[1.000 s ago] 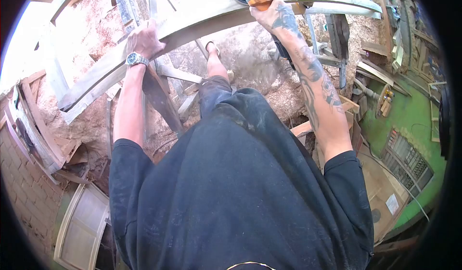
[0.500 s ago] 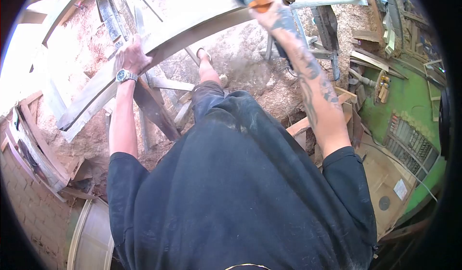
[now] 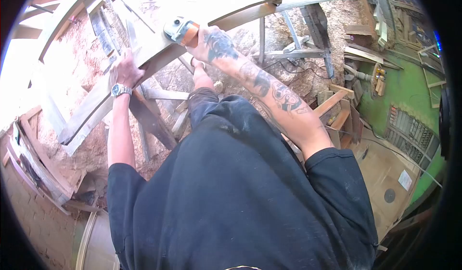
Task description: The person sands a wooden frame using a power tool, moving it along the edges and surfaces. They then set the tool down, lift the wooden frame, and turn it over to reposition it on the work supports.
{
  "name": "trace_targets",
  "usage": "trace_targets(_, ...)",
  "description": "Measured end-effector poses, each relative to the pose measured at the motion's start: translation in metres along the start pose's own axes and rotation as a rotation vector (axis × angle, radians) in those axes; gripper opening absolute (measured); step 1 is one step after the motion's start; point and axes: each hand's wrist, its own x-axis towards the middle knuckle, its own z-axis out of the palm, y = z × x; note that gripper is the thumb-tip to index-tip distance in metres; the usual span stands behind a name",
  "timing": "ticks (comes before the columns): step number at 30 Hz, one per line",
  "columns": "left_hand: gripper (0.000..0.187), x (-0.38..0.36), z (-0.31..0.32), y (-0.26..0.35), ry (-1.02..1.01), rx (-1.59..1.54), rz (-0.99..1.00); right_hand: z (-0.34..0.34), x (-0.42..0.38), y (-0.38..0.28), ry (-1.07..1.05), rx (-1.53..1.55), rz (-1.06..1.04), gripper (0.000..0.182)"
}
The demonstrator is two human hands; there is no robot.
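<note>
A long curved wooden beam (image 3: 243, 17) runs from the lower left to the upper right, resting on wooden supports. My right hand (image 3: 211, 43) is closed round the orange body of an angle grinder (image 3: 182, 30). The grinder's grey head lies over the beam's top, near its middle; its disc is hidden from me. Farther left, my left hand (image 3: 126, 71), with a metal watch on the wrist, grips the beam, fingers over its upper face and thumb at the near edge.
A dark wooden trestle leg (image 3: 317, 26) stands under the beam's right part. Sawdust (image 3: 269, 87) covers the ground. Offcuts (image 3: 337, 108) lie to the right, by a cardboard sheet (image 3: 380, 178) and a cable (image 3: 409, 159). Curved pieces (image 3: 45, 159) lean at the left.
My right hand has swept the angle grinder leftward and down along the beam, closer to my left hand. My left hand keeps its grip on the beam.
</note>
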Motion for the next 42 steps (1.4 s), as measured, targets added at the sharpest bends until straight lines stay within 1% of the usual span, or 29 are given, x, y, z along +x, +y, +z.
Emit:
trace_targets(2,0.056,0.002,-0.006,0.003,-0.022,0.019,-0.014,-0.015,0.002,0.015,-0.012,-0.055,0.047,0.041)
trace_targets(4,0.058,0.002,-0.007,0.003,-0.068,0.041,-0.035,-0.034,0.014,0.059,-0.092,-0.064,0.123,0.060)
trace_targets(5,0.058,0.002,-0.007,0.001,-0.044,0.027,-0.009,-0.056,0.012,0.071,-0.022,-0.059,0.112,0.065)
trace_targets(6,0.059,0.003,-0.006,0.001,-0.019,0.011,0.019,-0.068,0.011,0.091,0.114,-0.152,0.111,0.068)
trace_targets(7,0.060,0.002,-0.005,0.002,0.003,-0.006,0.046,-0.084,0.015,0.109,0.120,-0.131,0.193,0.071)
trace_targets(8,0.049,0.001,-0.011,0.008,0.031,-0.041,0.024,-0.099,0.023,0.127,0.126,-0.108,0.270,0.074)
trace_targets(10,0.049,0.002,-0.018,0.014,0.014,-0.034,0.002,-0.110,0.038,0.170,0.323,-0.154,0.256,0.081)
trace_targets(11,0.049,0.002,-0.020,0.015,0.005,-0.028,-0.006,-0.120,0.048,0.184,0.313,-0.144,0.288,0.082)
trace_targets(12,0.050,0.002,-0.022,0.016,-0.002,-0.017,-0.017,-0.133,0.056,0.185,0.305,-0.133,0.319,0.083)
trace_targets(13,0.050,0.003,-0.022,0.017,-0.008,-0.006,-0.026,-0.141,0.062,0.185,0.297,-0.123,0.352,0.083)
trace_targets(14,0.051,0.002,-0.022,0.018,-0.017,0.002,-0.035,-0.141,0.064,0.183,0.303,-0.157,0.415,0.078)
trace_targets(19,0.054,0.003,-0.011,0.006,-0.047,0.042,-0.037,-0.069,0.047,0.130,0.273,-0.043,0.241,0.069)
trace_targets(21,0.052,0.002,-0.012,0.009,-0.071,0.041,-0.042,-0.051,0.022,0.068,0.221,0.090,0.064,0.062)
trace_targets(23,0.049,0.003,-0.019,0.013,-0.086,0.031,-0.049,-0.035,0.013,0.021,-0.008,0.033,0.126,0.048)
trace_targets(24,0.049,0.003,-0.017,0.012,-0.076,0.039,-0.038,-0.025,0.012,0.009,-0.056,0.029,0.085,0.047)
trace_targets(25,0.049,0.001,-0.013,0.010,-0.066,0.046,-0.027,-0.017,0.011,0.002,-0.104,0.025,0.043,0.045)
trace_targets(26,0.049,0.001,-0.010,0.007,-0.054,0.051,-0.016,-0.005,0.004,0.003,-0.026,0.032,-0.020,0.043)
trace_targets(29,0.051,0.002,-0.021,0.016,-0.065,0.061,-0.043,-0.007,0.004,0.018,0.071,-0.008,-0.009,0.050)
trace_targets(30,0.053,0.002,-0.017,0.013,-0.056,0.055,-0.032,-0.027,0.007,0.022,-0.016,-0.008,0.134,0.052)
trace_targets(31,0.053,0.002,-0.018,0.013,-0.059,0.054,-0.040,-0.032,0.011,0.049,0.014,0.019,0.145,0.057)
trace_targets(32,0.053,0.002,-0.019,0.014,-0.062,0.052,-0.045,-0.050,0.017,0.067,-0.029,-0.037,0.209,0.063)
trace_targets(33,0.054,0.002,-0.020,0.017,-0.064,0.048,-0.049,-0.065,0.018,0.090,0.015,-0.004,0.213,0.066)
trace_targets(34,0.054,0.003,-0.025,0.022,-0.065,0.033,-0.061,-0.090,0.014,0.098,0.112,-0.014,0.158,0.068)
trace_targets(35,0.054,0.002,-0.020,0.020,-0.056,0.028,-0.037,-0.095,0.021,0.127,0.228,-0.020,0.202,0.068)
trace_targets(36,0.054,0.002,-0.011,0.011,-0.042,0.023,-0.015,-0.104,0.029,0.153,0.263,-0.053,0.251,0.068)
trace_targets(37,0.054,0.003,-0.007,0.007,-0.028,0.021,0.008,-0.114,0.039,0.184,0.269,-0.081,0.296,0.075)
trace_targets(39,0.053,0.004,-0.014,0.013,-0.017,0.021,0.017,-0.147,0.050,0.210,0.346,-0.215,0.349,0.082)
trace_targets(41,0.053,0.005,-0.015,0.013,-0.030,0.023,0.018,-0.174,0.069,0.236,0.373,-0.263,0.536,0.086)
trace_targets(42,0.051,0.006,-0.017,0.015,-0.015,0.024,0.022,-0.189,0.076,0.250,0.333,-0.221,0.586,0.084)
